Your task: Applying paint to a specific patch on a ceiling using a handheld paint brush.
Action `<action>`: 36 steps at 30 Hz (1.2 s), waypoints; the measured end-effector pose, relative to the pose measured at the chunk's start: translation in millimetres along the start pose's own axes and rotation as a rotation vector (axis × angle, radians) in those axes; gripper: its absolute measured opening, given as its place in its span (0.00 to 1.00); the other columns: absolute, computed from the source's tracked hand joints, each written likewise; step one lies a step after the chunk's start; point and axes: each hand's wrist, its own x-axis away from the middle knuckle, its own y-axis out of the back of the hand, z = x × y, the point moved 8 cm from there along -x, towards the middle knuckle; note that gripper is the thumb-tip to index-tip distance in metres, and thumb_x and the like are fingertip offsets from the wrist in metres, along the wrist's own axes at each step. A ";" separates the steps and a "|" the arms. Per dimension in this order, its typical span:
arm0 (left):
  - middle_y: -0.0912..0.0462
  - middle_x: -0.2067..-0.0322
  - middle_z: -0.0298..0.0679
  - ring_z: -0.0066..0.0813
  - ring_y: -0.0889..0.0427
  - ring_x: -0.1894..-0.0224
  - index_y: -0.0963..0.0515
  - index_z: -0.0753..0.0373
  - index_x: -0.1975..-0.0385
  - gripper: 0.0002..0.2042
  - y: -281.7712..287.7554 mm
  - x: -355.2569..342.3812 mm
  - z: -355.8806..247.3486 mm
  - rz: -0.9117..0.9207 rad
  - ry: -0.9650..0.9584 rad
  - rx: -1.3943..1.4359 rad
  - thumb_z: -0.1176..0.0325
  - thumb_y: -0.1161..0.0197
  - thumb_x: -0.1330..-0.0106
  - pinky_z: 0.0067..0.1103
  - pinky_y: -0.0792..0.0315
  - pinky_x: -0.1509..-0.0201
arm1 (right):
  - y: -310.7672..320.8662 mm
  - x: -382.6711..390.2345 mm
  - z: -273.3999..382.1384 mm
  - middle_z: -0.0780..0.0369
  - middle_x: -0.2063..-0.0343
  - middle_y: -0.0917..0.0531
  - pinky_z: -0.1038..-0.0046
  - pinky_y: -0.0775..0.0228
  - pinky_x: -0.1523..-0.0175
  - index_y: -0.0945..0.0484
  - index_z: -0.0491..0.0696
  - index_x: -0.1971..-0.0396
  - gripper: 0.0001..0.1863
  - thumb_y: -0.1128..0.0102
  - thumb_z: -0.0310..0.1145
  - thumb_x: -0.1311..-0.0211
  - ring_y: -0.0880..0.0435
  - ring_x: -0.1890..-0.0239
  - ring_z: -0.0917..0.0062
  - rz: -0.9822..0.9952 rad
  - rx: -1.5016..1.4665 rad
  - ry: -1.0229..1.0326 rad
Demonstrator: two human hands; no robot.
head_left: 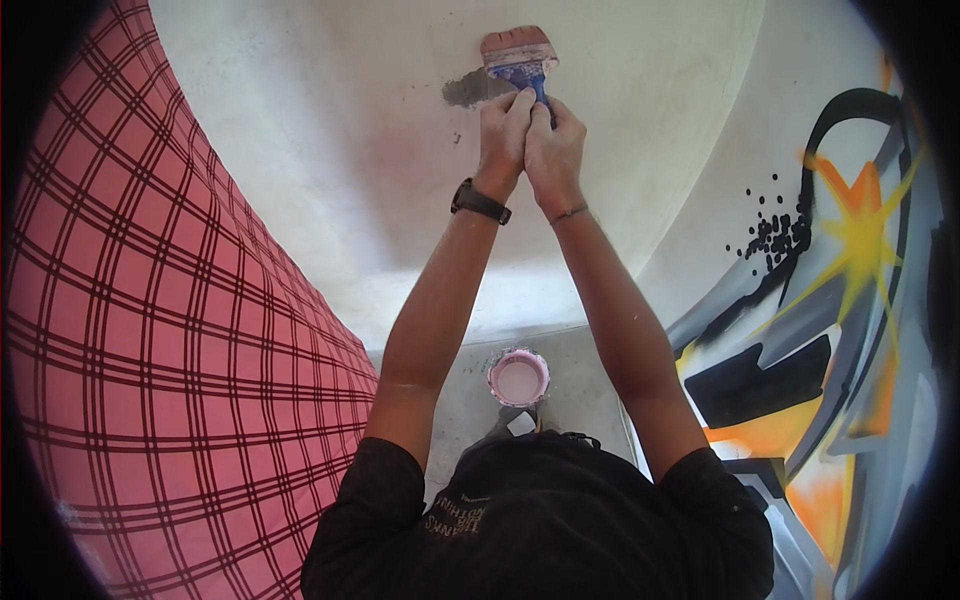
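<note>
Wide brush [519, 52] at the far wall [640, 130]
I see the left hand [503, 138] and right hand [556, 152] together, pinching its blue handle [540, 88] by a gray patch [465, 90]. A paint bucket [492, 376] sits on the near floor [455, 405].

Brush [519, 62] bristly, paint-crusted; wall [330, 120] matt, mostly smooth; shirt [610, 520] matt cloth.

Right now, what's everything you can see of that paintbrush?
The paintbrush is wide, with reddish bristles, a paint-smeared band and a blue, plastic-looking handle. It points up the picture, before a pale wall, next to a grey patch. The left hand and right hand hold its handle. I can't tell if the bristles touch the wall.
</note>
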 end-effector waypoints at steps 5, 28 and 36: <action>0.27 0.80 0.30 0.14 0.33 0.74 0.26 0.68 0.80 0.16 2.5 30.1 31.6 -0.042 0.086 -0.013 0.66 0.45 0.30 0.22 0.36 0.73 | 16.4 27.0 -26.1 0.49 0.70 0.15 0.67 0.26 0.57 0.20 0.35 0.59 0.16 0.52 0.31 0.34 0.16 0.66 0.68 0.025 -0.044 -0.042; 0.24 0.71 0.27 0.15 0.27 0.69 0.22 0.57 0.65 0.10 47.0 51.4 72.4 -0.053 0.565 0.519 0.60 0.46 0.27 0.17 0.32 0.66 | -36.0 60.0 -14.4 0.42 0.67 0.20 0.51 0.27 0.59 0.33 0.34 0.44 0.21 0.54 0.29 0.34 0.19 0.63 0.44 0.294 0.653 0.120; 0.24 0.70 0.29 0.15 0.26 0.67 0.23 0.59 0.66 0.10 74.1 68.3 3.7 -0.128 0.380 0.263 0.60 0.46 0.27 0.16 0.31 0.63 | -58.6 72.2 -2.7 0.42 0.69 0.19 0.51 0.29 0.60 0.28 0.35 0.56 0.12 0.54 0.27 0.33 0.20 0.64 0.45 0.390 0.335 0.117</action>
